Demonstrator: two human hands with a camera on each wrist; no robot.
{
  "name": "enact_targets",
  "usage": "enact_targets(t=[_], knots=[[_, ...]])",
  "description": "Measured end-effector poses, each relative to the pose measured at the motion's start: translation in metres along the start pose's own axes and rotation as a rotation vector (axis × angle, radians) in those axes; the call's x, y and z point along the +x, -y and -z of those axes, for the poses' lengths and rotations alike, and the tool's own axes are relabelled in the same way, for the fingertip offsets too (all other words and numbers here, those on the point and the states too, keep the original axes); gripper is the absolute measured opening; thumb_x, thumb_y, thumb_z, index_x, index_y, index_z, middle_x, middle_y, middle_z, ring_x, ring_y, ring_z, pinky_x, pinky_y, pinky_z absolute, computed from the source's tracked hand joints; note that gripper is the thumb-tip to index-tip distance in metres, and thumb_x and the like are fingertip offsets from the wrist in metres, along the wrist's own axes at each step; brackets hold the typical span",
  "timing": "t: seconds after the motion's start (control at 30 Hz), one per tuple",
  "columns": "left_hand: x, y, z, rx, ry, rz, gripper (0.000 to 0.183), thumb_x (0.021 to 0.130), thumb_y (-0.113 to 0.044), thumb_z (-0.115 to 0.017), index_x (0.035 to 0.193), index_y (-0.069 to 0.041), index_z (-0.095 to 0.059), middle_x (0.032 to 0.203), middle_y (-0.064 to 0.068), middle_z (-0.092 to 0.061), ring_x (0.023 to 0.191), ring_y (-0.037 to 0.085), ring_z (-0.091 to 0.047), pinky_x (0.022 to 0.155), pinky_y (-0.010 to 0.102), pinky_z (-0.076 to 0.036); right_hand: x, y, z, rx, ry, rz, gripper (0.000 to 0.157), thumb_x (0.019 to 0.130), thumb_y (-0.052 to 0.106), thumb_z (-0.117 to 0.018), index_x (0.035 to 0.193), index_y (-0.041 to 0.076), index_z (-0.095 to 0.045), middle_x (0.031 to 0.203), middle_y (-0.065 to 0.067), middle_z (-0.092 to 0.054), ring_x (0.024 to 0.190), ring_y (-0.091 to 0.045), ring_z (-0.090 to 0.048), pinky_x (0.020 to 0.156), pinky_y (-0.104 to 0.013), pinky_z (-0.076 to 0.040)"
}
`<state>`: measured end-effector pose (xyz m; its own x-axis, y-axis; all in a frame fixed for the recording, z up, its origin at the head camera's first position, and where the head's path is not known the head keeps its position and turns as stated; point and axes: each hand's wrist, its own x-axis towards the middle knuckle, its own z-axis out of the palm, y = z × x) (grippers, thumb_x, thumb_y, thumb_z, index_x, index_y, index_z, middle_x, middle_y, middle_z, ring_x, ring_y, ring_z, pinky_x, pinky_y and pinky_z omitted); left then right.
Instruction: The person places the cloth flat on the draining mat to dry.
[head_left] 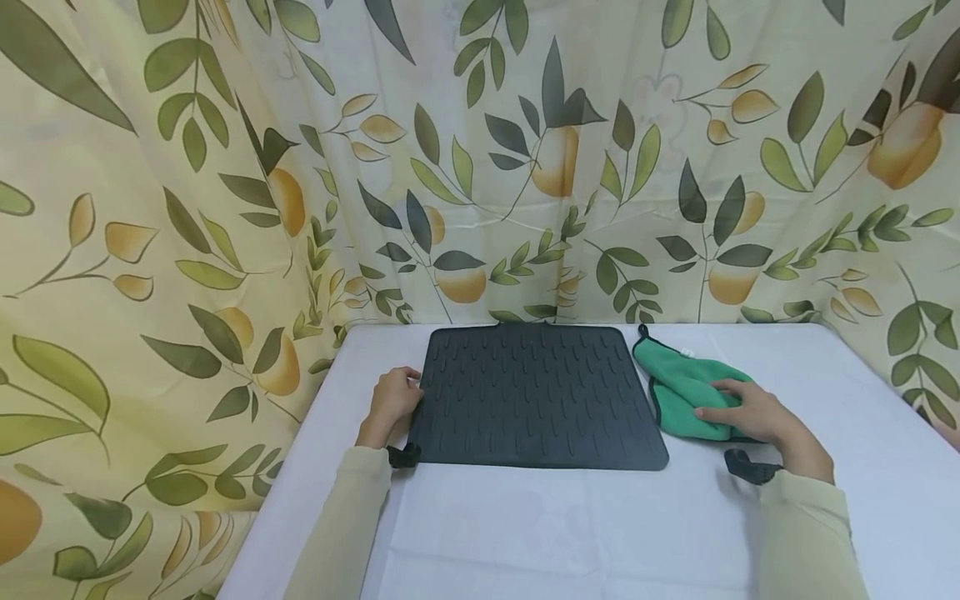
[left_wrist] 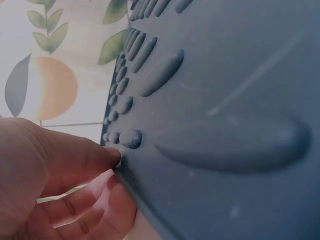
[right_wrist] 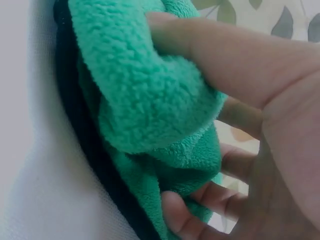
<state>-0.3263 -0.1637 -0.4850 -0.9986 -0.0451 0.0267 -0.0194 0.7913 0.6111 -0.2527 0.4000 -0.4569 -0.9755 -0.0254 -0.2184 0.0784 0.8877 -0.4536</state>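
A dark grey mat (head_left: 536,400) with rows of raised ridges lies on the table. My left hand (head_left: 393,396) is at its left edge; in the left wrist view the thumb (left_wrist: 95,155) presses the rim from above, with the other fingers curled under it. To the right of the mat lies a crumpled green towel (head_left: 686,387) with black edging and a small hanging loop at its far corner. My right hand (head_left: 757,412) grips it, and the right wrist view has a fold of the fluffy towel (right_wrist: 145,90) bunched between thumb and fingers.
A white cloth (head_left: 517,533) covers the table. Behind it and along the left hangs a curtain (head_left: 495,167) printed with leaves and fruit. The mat's tab (head_left: 525,323) reaches the table's far edge. Black straps sit at both wrists.
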Motion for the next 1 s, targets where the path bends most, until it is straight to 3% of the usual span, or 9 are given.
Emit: enact_targets(t=[0.17, 0.5, 1.0], knots=[[0.000, 0.001, 0.000, 0.000, 0.006, 0.016, 0.029, 0.091, -0.010, -0.070, 0.119, -0.002, -0.073, 0.089, 0.008, -0.073, 0.076, 0.020, -0.065, 0.066, 0.032, -0.050, 0.001, -0.003, -0.002, 0.014, -0.032, -0.007, 0.091, 0.095, 0.055, -0.065, 0.146, -0.015, -0.036, 0.145, -0.048, -0.032, 0.131, -0.069, -0.031, 0.103, -0.077, -0.033], [0.000, 0.001, -0.002, 0.010, 0.012, 0.017, 0.029, 0.091, -0.010, -0.068, 0.120, -0.004, -0.073, 0.092, 0.007, -0.074, 0.078, 0.020, -0.065, 0.070, 0.034, -0.052, -0.004, -0.004, 0.001, 0.051, -0.160, 0.009, 0.077, 0.097, 0.047, -0.067, 0.140, -0.013, -0.046, 0.132, -0.042, -0.052, 0.114, -0.058, -0.052, 0.088, -0.065, -0.047], [0.000, 0.000, 0.001, 0.020, 0.009, 0.021, 0.030, 0.091, -0.010, -0.069, 0.120, -0.004, -0.073, 0.088, 0.007, -0.070, 0.074, 0.019, -0.061, 0.063, 0.029, -0.045, -0.006, 0.017, 0.005, 0.122, -0.477, 0.046, 0.058, 0.100, 0.039, -0.064, 0.136, -0.006, -0.057, 0.121, -0.035, -0.063, 0.108, -0.049, -0.058, 0.071, -0.040, -0.045]])
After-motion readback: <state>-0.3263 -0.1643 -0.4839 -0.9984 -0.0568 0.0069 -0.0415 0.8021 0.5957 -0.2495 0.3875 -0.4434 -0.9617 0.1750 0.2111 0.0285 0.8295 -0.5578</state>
